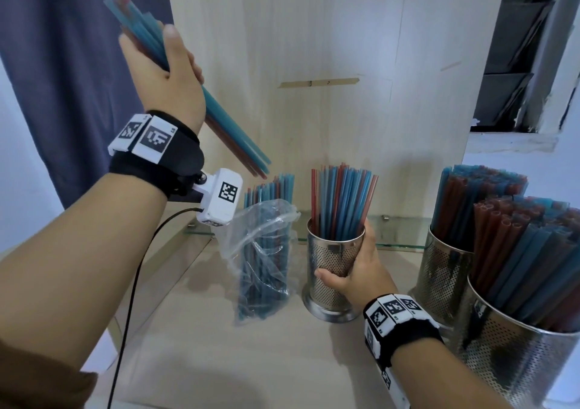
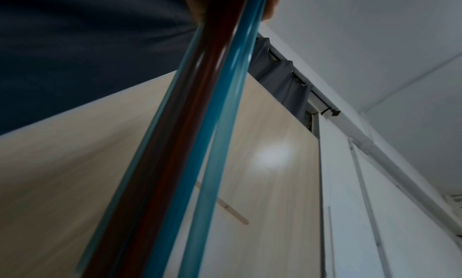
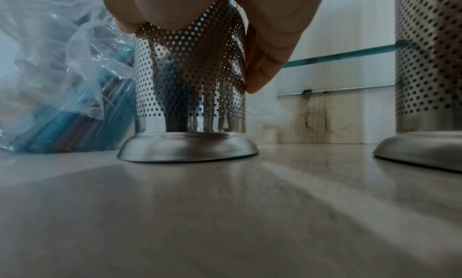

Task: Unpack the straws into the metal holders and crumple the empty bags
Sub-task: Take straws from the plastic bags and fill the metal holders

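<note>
My left hand [image 1: 163,72] is raised at the upper left and grips a bundle of blue and red straws [image 1: 226,126], seen close up as straws [image 2: 190,134] in the left wrist view. Their lower ends point down toward the open clear plastic bag [image 1: 266,251], which stands upright with more straws inside. My right hand [image 1: 354,270] grips the perforated metal holder [image 1: 332,258] in the middle of the table; it is partly filled with straws. In the right wrist view its fingers [image 3: 270,51] wrap the holder [image 3: 190,96] beside the bag [image 3: 70,88].
Two more metal holders [image 1: 445,270] [image 1: 521,358] packed with straws stand at the right. A glass shelf edge [image 1: 398,236] runs along the wooden back panel [image 1: 314,47]. A dark curtain [image 1: 62,63] hangs at the left. The light tabletop [image 1: 251,361] lies in front.
</note>
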Demonstrator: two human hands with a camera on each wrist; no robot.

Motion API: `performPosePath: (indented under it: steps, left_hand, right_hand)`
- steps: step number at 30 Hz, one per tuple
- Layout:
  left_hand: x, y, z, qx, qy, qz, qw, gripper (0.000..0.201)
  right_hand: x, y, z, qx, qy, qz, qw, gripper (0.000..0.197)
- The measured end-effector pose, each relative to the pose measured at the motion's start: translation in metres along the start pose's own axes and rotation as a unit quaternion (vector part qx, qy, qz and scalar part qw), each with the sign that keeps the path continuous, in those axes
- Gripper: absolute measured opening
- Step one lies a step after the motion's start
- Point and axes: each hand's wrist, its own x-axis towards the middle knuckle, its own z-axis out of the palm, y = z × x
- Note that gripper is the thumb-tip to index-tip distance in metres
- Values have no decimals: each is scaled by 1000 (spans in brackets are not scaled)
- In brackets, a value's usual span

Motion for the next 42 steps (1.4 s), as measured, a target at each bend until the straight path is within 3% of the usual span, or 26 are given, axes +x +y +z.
performPosePath:
  steps: [4, 7, 12, 19, 24, 29, 34, 37, 42]
  left_hand:
    - [-9, 23, 1, -35, -30, -7, 999, 12]
    - [-34, 28, 1, -44, -91, -69, 992, 14]
    - [-115, 6, -21, 35, -248, -192, 949, 16]
    - [-201, -38, -61, 131, -350, -231, 898, 15]
    - [-189, -36, -54, 125, -334, -231, 905, 20]
    - [-124, -20, -7, 64, -219, -249, 941, 25]
    - [-73, 3, 47, -61, -135, -205, 967, 40]
    - [-77, -1, 71, -53, -136, -185, 972, 37]
    - [-122, -33, 75, 38, -198, -210, 957, 30]
  right_hand:
    - [-1, 0, 0, 0, 8, -4, 1000, 133]
    - [-1, -2, -1, 4, 8, -7, 1000, 133]
    - [-2, -2, 0, 9, 4, -4, 1000, 133]
    - [0, 0, 3, 13, 14, -9, 1000, 135]
    - [0, 0, 3, 14, 13, -7, 1000, 135]
    - [-1, -1, 2, 16, 8, -2, 1000, 136]
    - [-1, -2, 2, 20, 9, 0, 1000, 135]
    - [-1, -1, 2, 22, 9, 4, 1000, 136]
    - [-3, -2, 3, 18, 6, 11, 1000, 132]
